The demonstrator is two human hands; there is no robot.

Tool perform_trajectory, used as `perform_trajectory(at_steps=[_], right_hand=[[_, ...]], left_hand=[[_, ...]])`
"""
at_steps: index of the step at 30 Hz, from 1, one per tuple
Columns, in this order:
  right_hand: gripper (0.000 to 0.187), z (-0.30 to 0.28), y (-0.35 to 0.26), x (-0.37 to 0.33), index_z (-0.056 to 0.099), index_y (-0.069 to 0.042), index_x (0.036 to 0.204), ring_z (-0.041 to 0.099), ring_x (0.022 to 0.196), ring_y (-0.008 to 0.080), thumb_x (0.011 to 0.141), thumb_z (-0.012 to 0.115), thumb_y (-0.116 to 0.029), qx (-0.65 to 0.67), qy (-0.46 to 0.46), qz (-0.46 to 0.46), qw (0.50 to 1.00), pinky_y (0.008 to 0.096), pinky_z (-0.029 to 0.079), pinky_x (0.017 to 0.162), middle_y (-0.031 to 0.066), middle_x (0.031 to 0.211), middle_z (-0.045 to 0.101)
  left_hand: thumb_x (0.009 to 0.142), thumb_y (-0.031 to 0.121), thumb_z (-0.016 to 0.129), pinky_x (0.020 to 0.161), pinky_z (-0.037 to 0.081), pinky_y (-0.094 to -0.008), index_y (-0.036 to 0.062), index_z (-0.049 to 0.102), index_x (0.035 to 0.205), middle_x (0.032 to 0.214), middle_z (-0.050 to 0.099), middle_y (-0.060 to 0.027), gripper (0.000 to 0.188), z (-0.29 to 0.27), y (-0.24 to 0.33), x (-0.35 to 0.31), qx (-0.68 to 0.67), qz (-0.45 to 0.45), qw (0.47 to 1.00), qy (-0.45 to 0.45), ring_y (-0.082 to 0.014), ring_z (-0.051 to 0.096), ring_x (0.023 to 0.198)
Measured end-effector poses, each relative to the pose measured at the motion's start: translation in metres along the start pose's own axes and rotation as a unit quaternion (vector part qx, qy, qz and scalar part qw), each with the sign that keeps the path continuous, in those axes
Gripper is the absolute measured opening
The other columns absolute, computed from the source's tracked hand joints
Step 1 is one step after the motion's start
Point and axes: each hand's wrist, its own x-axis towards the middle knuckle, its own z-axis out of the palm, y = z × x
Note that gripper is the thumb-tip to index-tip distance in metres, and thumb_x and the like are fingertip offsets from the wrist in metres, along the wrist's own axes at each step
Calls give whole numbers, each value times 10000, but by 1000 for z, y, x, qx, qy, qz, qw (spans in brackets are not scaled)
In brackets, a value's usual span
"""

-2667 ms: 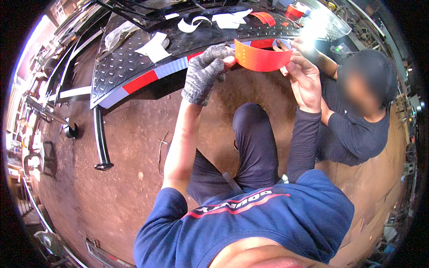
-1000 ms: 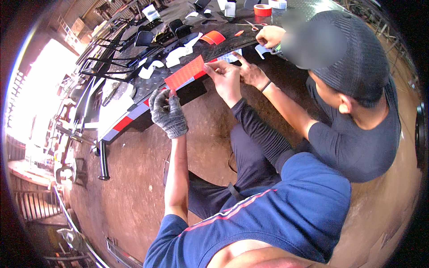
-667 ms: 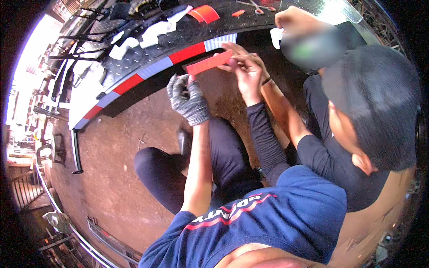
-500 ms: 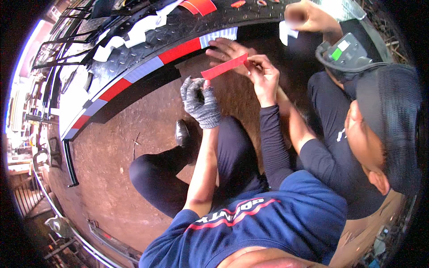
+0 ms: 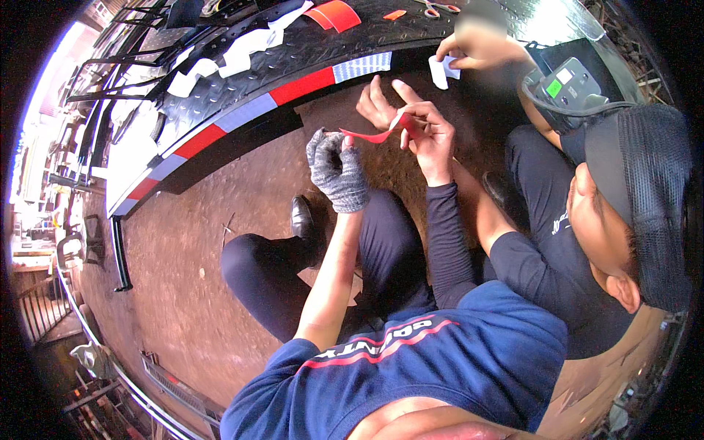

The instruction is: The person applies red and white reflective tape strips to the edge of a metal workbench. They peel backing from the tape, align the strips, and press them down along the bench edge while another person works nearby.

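A short red strip of reflective tape hangs in a sagging curve between my two hands, with a pale underside showing near its right end. My left hand, in a grey knit fingerless glove, pinches the left end between thumb and fingers. The bare fingers of my right hand are closed on the other end. Just behind, a co-worker's hand has its fingers apart, partly hidden by mine. Farther off, the co-worker's other hand holds a crumpled piece of white paper.
Ahead runs a black tread-plate platform, its edge lined with red and white reflective tape. On it lie white backing scraps, an orange-red sheet and scissors. The co-worker sits close at right, beside a grey device.
The strip has gone from straight and taut to bent, and its right end has turned over. My hands dropped slightly. The co-worker's hand with the white paper moved left and down.
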Motion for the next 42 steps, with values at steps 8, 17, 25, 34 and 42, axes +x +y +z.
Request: perform_trajectory(at_steps=[8,17,25,34,42], right_hand=[[118,18,-18,-14,651,3,975,558,657,56,891,680,-75,78,-20,9,997,187,442,542,50,975,614],[116,56,-26,-20,663,-7,980,550,614,62,871,692,-36,193,7,49,980,196,445,532,37,922,627],[110,54,-23,-37,664,-53,962,492,550,25,877,711,-104,176,42,90,979,179,376,492,-34,740,599],[107,56,-25,-36,654,-41,949,511,563,42,877,705,-103,203,21,74,976,192,397,499,-3,841,600],[83,60,-13,-42,647,-53,945,518,571,53,888,686,-101,225,35,120,966,212,419,511,-13,763,585]], left_hand=[[810,-10,710,823,486,-283,36,663,900,1055,598,-89,111,-36,43,33,-8,62,996,-63,-177,595,950],[794,-27,719,760,504,-303,4,646,877,973,616,-94,115,-78,89,114,59,184,952,-236,-177,586,870],[803,10,729,768,523,-298,1,672,878,1046,608,-115,94,-95,80,97,23,35,969,-243,-174,600,930],[803,22,728,828,475,-304,-1,671,853,956,622,-85,79,-86,84,107,45,56,969,-238,-173,585,930],[815,20,721,663,515,-256,-4,667,878,989,615,-78,86,-91,77,111,64,42,959,-272,-120,591,814]])
